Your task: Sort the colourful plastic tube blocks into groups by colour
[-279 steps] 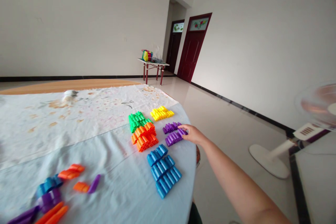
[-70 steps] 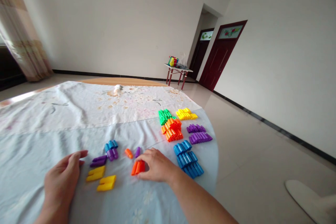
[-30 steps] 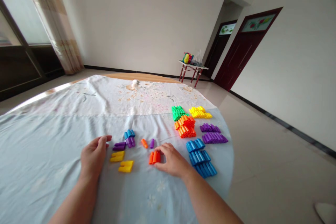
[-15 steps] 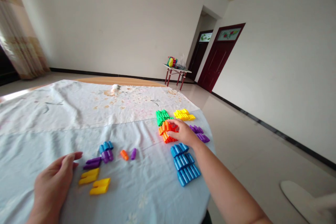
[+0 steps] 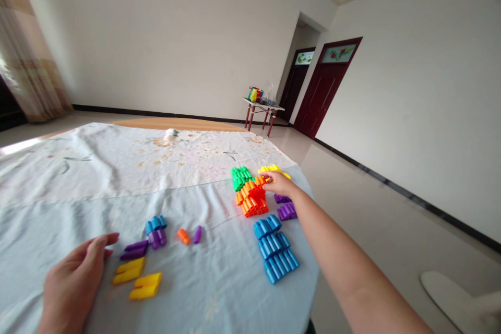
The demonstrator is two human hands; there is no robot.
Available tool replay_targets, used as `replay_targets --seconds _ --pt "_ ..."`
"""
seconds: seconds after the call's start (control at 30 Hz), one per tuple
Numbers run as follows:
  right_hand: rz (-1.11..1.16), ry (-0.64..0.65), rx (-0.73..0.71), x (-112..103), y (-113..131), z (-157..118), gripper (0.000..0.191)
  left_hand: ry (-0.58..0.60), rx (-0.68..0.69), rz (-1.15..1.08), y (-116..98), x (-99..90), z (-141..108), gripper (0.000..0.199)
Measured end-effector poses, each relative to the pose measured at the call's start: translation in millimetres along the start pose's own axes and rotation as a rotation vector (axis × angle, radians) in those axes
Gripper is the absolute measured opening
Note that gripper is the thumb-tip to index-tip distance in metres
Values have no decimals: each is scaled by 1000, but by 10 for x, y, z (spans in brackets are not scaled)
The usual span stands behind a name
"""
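My right hand point(image 5: 278, 182) reaches to the far right of the table, its thumb and fingers closed on an orange bullet-shaped block point(image 5: 260, 181) at the edge of the orange stack point(image 5: 253, 204). Green blocks point(image 5: 241, 177) lie just beyond that stack, and yellow ones point(image 5: 270, 169) are partly hidden behind the hand. My left hand point(image 5: 80, 274) rests at the near left with fingers apart, holding nothing. Beside its fingertips lie two dark purple blocks point(image 5: 134, 249). Yellow blocks point(image 5: 144, 286) lie nearer me, and a blue-and-purple cluster point(image 5: 156, 232) stands farther right.
Rows of blue blocks point(image 5: 276, 249) lie under my right forearm's left side, with purple blocks point(image 5: 287, 211) beyond. A loose orange block point(image 5: 183, 236) and a purple one point(image 5: 198, 234) lie mid-table. A wrinkled cloth point(image 5: 219, 292) covers the table. A small side table point(image 5: 263, 104) stands far off.
My right hand has shifted slightly right and away from the middle of the orange stack, with an orange block at its fingertips. The view has tilted a little; my left hand stays beside the purple blocks.
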State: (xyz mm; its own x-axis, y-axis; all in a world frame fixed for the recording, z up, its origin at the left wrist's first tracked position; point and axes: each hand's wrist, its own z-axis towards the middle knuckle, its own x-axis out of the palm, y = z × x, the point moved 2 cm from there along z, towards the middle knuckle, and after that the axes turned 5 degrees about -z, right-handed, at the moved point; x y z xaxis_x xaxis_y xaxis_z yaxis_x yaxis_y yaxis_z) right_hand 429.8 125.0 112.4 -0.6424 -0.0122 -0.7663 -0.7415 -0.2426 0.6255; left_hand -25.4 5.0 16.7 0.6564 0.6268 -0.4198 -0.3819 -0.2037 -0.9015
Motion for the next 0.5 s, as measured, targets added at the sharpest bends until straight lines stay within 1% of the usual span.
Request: replay_targets --seconds 0.13,0.33,0.5 --pt "6 23 -5 12 -45 27 48 21 -85 -67 -21 -3 -1 44" --pt "4 55 -11 27 -68 35 51 12 -85 -66 -212 -44 -123 43" --pt "-15 60 -12 24 -72 32 52 8 -98 -70 -232 -42 -150 41"
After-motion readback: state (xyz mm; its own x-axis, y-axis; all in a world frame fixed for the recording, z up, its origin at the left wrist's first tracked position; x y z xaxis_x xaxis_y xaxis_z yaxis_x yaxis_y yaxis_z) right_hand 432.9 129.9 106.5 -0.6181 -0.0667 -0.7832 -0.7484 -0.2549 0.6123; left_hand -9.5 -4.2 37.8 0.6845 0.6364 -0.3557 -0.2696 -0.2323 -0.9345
